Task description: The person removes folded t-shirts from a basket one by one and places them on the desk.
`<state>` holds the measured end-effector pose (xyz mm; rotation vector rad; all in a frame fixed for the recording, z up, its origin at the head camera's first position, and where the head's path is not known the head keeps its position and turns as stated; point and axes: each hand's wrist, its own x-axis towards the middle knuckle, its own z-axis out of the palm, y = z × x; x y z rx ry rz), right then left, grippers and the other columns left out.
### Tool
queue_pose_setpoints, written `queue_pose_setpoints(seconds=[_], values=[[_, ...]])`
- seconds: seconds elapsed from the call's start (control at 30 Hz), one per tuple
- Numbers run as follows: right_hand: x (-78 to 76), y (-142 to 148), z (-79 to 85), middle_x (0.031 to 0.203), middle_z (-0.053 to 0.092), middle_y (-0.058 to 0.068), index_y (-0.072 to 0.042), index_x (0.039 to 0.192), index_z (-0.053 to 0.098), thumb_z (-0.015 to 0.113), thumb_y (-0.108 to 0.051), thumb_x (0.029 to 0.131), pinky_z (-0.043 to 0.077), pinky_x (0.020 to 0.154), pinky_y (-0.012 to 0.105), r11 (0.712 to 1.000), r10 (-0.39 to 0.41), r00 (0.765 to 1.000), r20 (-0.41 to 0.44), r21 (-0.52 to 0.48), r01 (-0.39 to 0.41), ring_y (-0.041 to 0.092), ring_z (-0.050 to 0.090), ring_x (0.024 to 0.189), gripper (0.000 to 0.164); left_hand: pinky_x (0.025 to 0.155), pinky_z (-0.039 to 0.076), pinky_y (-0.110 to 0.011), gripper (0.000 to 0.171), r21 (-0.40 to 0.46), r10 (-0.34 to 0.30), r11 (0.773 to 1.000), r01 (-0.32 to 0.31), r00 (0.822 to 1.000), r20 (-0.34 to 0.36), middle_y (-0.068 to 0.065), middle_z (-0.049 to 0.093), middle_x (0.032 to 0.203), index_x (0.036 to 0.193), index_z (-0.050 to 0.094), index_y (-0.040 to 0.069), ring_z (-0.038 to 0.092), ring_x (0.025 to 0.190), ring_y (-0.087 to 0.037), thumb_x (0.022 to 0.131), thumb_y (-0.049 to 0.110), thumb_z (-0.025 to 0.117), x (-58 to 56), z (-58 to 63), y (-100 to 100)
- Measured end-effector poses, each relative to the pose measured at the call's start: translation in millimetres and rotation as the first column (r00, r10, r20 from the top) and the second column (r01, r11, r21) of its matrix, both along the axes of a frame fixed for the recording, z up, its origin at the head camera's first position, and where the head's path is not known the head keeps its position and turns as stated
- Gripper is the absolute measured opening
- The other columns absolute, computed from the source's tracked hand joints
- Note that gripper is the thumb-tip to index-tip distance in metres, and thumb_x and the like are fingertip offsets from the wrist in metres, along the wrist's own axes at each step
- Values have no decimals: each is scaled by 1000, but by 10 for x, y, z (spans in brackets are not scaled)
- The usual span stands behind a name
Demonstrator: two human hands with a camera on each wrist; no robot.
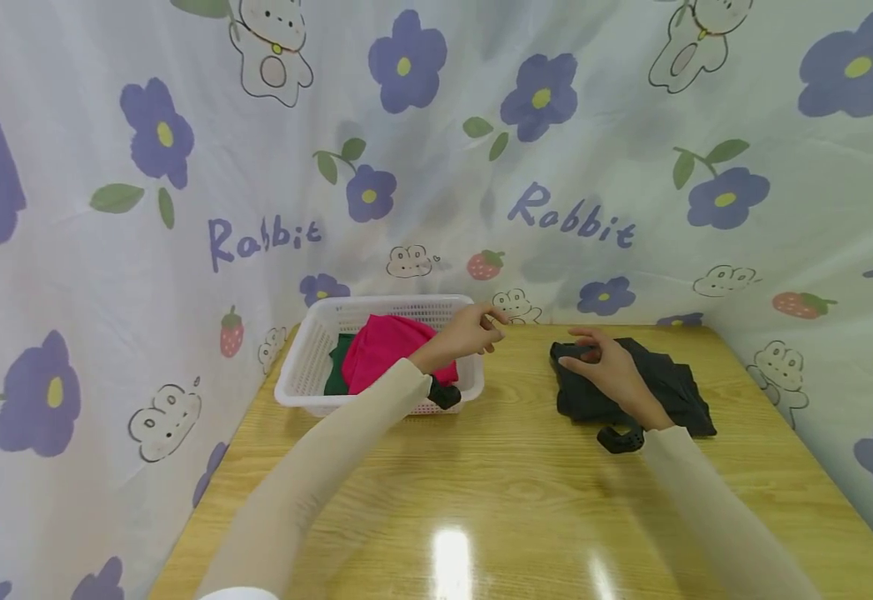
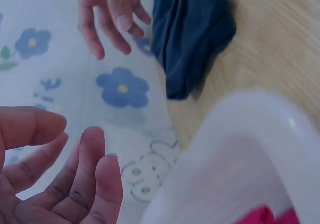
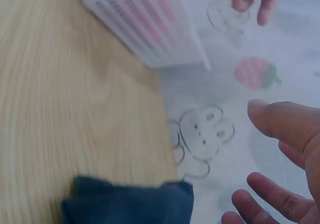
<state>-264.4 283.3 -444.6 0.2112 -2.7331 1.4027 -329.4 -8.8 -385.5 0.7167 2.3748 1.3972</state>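
Observation:
My left hand [image 1: 468, 331] hovers over the right rim of a white plastic basket [image 1: 303, 350], its fingers loosely bent around nothing. Inside the basket lie a bright pink cloth [image 1: 380, 350] and a dark green cloth [image 1: 336, 367]. My right hand [image 1: 607, 371] is above a dark, loosely folded cloth [image 1: 669, 383] on the right of the table, thumb and fingers apart with nothing between them. In the left wrist view, the dark cloth [image 2: 192, 34] lies on the wood beyond the basket's corner. The right wrist view shows the cloth's edge [image 3: 130, 204] below the hand.
The wooden table [image 1: 511, 467] carries the basket at back left and the dark cloth at back right. A white curtain [image 1: 436, 167] printed with flowers and rabbits hangs behind and along both sides. Each wrist wears a black camera mount [image 1: 620, 437].

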Motion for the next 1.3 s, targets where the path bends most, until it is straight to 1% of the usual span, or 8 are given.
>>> queue_pose_setpoints(seconds=[0.27, 0.37, 0.47, 0.6, 0.77, 0.9, 1.1, 1.3], values=[[-63, -296, 51, 150, 46, 21, -14, 152, 49, 75, -30, 97, 53, 90, 57, 999, 30, 998, -56, 17, -30, 39, 57, 118, 63, 91, 54, -58, 26, 14, 35, 999, -35, 999, 19, -25, 64, 118, 128, 61, 5, 68, 99, -43, 103, 13, 60, -83, -12, -361], [-72, -388, 79, 149, 45, 20, -17, 151, 51, 77, -30, 96, 54, 87, 55, 999, 38, 998, -52, 8, -38, 40, 57, 118, 62, 91, 54, -58, 29, 10, 57, 998, -57, 998, 29, -27, 63, 121, 130, 60, 2, 66, 101, -47, 103, 12, 60, -90, -25, -509], [-74, -460, 94, 149, 45, 20, -17, 150, 51, 77, -29, 96, 54, 86, 54, 998, 60, 997, -54, 2, -60, 44, 56, 119, 61, 89, 56, -56, 30, -3, 91, 996, -91, 995, 35, -24, 65, 119, 130, 61, 1, 67, 99, -47, 102, 11, 61, -88, -41, -660], [-67, -544, 119, 149, 45, 19, -17, 149, 52, 78, -29, 95, 54, 88, 55, 996, 86, 995, -54, -23, -88, 45, 56, 121, 61, 88, 58, -50, 27, -23, 139, 990, -138, 990, 35, -21, 67, 118, 128, 62, 5, 68, 97, -42, 101, 12, 65, -84, -53, -841], [-56, -645, 115, 149, 44, 18, -21, 149, 53, 78, -35, 94, 53, 91, 56, 993, 110, 992, -55, -34, -112, 42, 55, 123, 61, 86, 58, -45, 25, -38, 169, 985, -167, 985, 45, -23, 66, 121, 126, 62, 8, 68, 96, -38, 102, 15, 65, -122, -78, -1027], [-83, -735, 119, 147, 46, 17, -20, 147, 54, 79, -32, 94, 54, 90, 56, 991, 126, 989, -77, -22, -128, 44, 56, 121, 59, 85, 58, -45, 28, -47, 186, 982, -184, 982, 44, -23, 67, 118, 129, 61, 5, 68, 95, -38, 104, 15, 63, -165, -89, -1158], [-127, -935, 162, 143, 51, 16, -17, 145, 56, 80, -29, 93, 54, 90, 55, 988, 155, 983, -103, 4, -155, 42, 59, 117, 59, 87, 57, -53, 31, -52, 219, 975, -217, 975, 31, -27, 66, 113, 131, 59, -1, 67, 97, -44, 103, 13, 63, -206, -82, -1355], [-180, -1143, 183, 138, 56, 16, -15, 143, 58, 82, -24, 91, 56, 90, 53, 982, 190, 974, -123, 14, -190, 40, 62, 113, 58, 89, 56, -56, 33, -61, 242, 968, -242, 970, 5, -29, 65, 121, 134, 58, -4, 66, 100, -46, 104, 12, 60, -250, -66, -1535]])
